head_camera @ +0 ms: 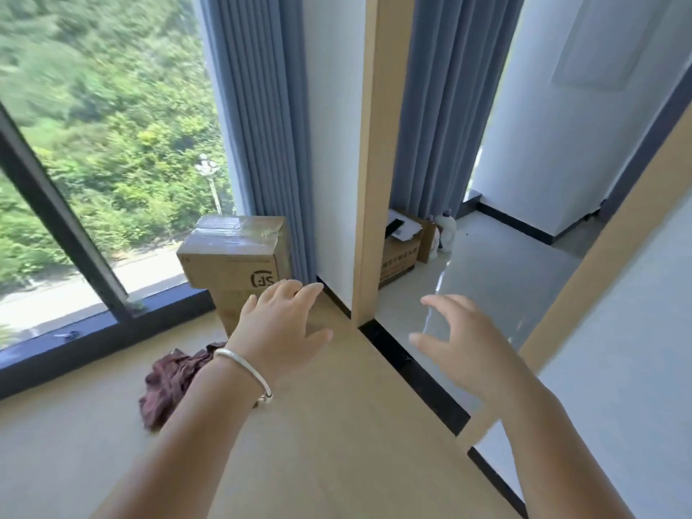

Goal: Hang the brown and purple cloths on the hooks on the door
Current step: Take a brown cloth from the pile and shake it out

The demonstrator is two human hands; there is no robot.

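Down on the pale wooden floor (337, 425) lies a crumpled brown-purple cloth (168, 383), beside stacked cardboard boxes (232, 256). Left hand (281, 324) and right hand (460, 342) hover above it, fingers spread, holding nothing.

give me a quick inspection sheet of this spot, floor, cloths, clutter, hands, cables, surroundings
surface: light wood-look floor, with a dark threshold strip at the doorway.
job's things: one crumpled reddish-brown cloth lies on the floor near the window, partly hidden behind the left forearm; no second cloth and no hooks seen.
clutter: taped cardboard box stacked on another by the curtain; an open box and a white bottle in the next room.
grippers: left hand open, fingers spread, holding nothing, silver bangle on the wrist; right hand open, empty.
cables: nothing seen.
surroundings: large window onto trees, blue-grey curtain, wooden door frame.
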